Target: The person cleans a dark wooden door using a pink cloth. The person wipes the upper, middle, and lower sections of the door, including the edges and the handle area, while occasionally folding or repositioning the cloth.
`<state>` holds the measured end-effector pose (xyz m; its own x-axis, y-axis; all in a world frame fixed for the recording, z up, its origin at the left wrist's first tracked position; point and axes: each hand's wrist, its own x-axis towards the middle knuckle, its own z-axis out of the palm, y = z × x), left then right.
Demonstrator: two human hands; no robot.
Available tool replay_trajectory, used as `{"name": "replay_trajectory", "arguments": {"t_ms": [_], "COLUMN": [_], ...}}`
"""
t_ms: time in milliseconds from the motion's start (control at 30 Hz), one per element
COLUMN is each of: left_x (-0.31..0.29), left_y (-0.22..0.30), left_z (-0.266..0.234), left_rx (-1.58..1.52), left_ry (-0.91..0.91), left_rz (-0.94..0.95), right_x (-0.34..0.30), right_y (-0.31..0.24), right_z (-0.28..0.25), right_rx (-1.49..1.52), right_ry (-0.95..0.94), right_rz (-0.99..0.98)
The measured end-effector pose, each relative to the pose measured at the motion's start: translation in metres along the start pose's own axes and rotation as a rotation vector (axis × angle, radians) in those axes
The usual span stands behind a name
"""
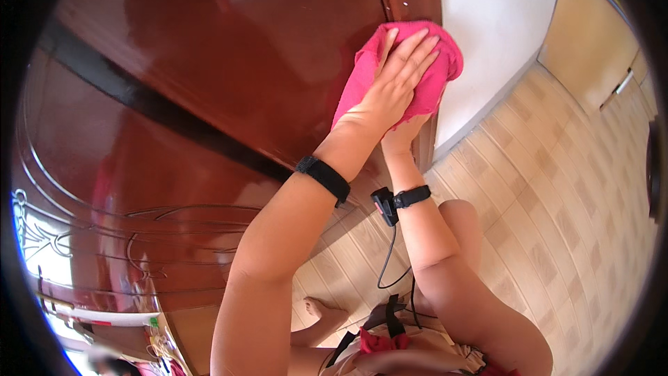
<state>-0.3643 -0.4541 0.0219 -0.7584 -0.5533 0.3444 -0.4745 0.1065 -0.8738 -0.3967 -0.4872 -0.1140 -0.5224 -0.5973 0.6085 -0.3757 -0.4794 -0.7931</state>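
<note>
A bright pink cloth (358, 87) lies bunched against the edge of a glossy red-brown wooden panel (292, 49). My left hand (400, 76) rests flat on top of it, fingers stretched out and slightly apart. From below, my right hand (407, 132) reaches in under the cloth, which covers its fingers, so their grip is hidden. A black strap (323, 179) circles my left forearm. Around my right wrist is another black band (414, 196) with a small device (385, 206) and a cable hanging from it.
Beside the panel's edge stands a white wall (487, 35), with a light wooden cabinet door (588, 35) at the far right. Wood-patterned tiles (529, 188) cover the floor. A dark band (160, 108) crosses the wooden surface; my bare foot (323, 317) is below.
</note>
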Motion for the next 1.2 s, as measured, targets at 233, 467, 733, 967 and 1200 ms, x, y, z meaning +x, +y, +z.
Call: {"name": "replay_trajectory", "arguments": {"t_ms": [233, 467, 733, 967, 1200], "left_x": [-0.005, -0.006, -0.053, -0.128, -0.205], "left_y": [0.070, 0.128, 0.183, 0.209, 0.199], "left_z": [0.032, 0.067, 0.088, 0.085, 0.062], "left_rx": [0.033, -0.039, 0.169, 0.049, 0.152], "left_ry": [-0.187, -0.391, -0.349, -0.446, -0.484], "left_rz": [0.440, 0.667, 0.933, 0.972, 0.969], "right_x": [-0.090, -0.132, -0.185, -0.233, -0.269], "right_y": [0.136, 0.168, 0.183, 0.148, 0.121], "right_z": [0.003, 0.000, -0.016, -0.013, -0.013], "right_rx": [-0.093, 0.027, 0.094, 0.176, 0.258], "right_ry": [-0.122, -0.081, -0.167, -0.308, -0.438], "right_rz": [0.108, 0.278, 0.483, 0.561, 0.586]}}
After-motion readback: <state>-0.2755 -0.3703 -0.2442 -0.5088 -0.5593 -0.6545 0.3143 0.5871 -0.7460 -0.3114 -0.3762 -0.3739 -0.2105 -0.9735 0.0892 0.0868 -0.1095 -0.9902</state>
